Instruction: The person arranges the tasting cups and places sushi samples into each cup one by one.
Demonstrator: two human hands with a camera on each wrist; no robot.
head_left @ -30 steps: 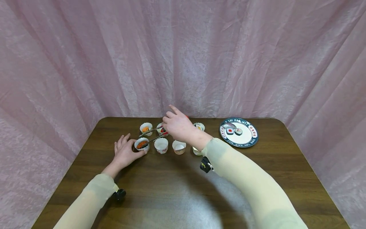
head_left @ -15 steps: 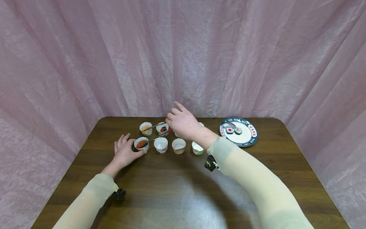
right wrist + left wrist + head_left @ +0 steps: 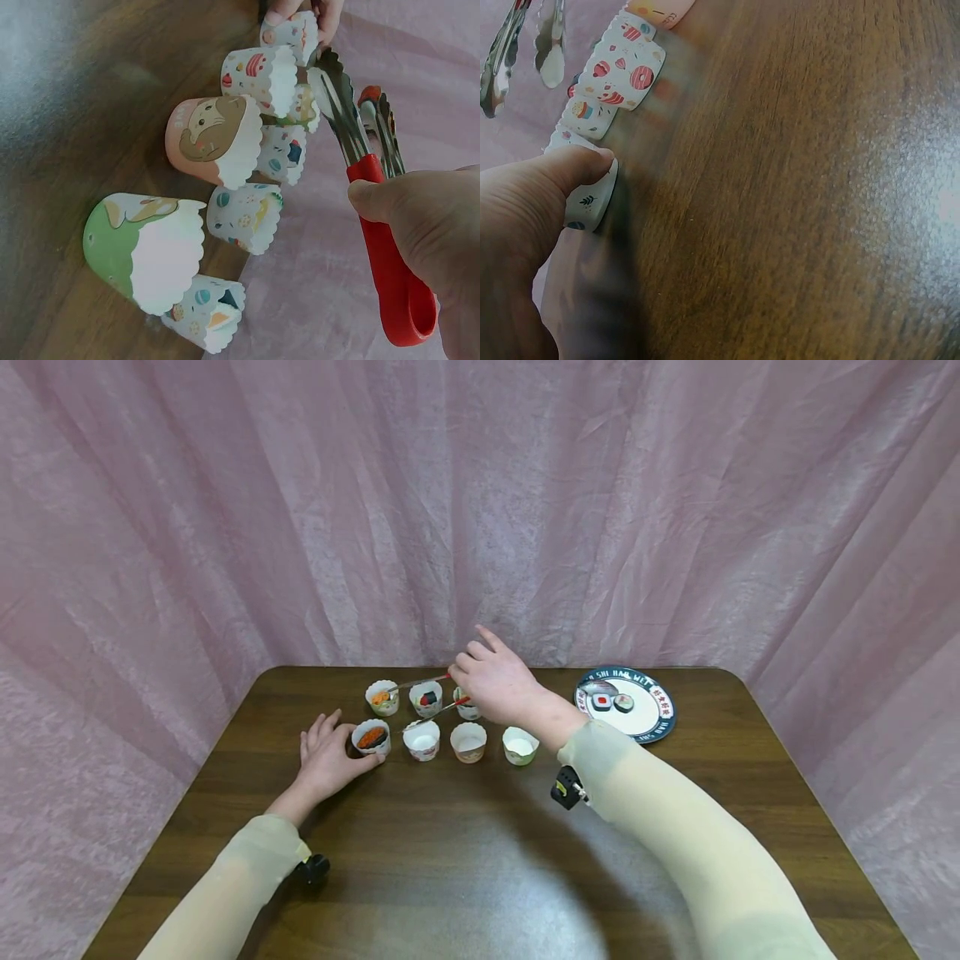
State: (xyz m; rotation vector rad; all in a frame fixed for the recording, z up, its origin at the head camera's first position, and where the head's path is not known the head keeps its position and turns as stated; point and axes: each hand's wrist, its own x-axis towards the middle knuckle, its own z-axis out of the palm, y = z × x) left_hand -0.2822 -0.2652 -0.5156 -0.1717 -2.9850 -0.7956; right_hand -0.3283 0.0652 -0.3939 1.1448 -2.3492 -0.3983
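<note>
My left hand [image 3: 330,764] holds a white paper baking cup [image 3: 381,748] between thumb and fingers at the left end of the front row. Inside that cup sits a dark piece of sushi topped with orange roe [image 3: 371,737]. Over the cups my right hand [image 3: 501,683] grips red-handled metal tongs [image 3: 373,225], whose arms are spread with nothing between them. One tong tip hangs near the orange-filled cup [image 3: 384,706] in the back row, the other above the second front cup [image 3: 422,748]. The left wrist view shows my thumb [image 3: 585,165] on the cup's side.
Further right in front stand a peach cup [image 3: 469,752] and a green cup [image 3: 521,755], both without visible filling. Behind them are cups with sushi, including one with a dark piece [image 3: 427,699]. A blue-rimmed plate [image 3: 663,708] bears two sushi pieces [image 3: 612,702] at the back right.
The right hand has drawn the tongs up and to the right, away from the roe cup, and their tips are now clear of it. The left hand has stayed on its cup.
</note>
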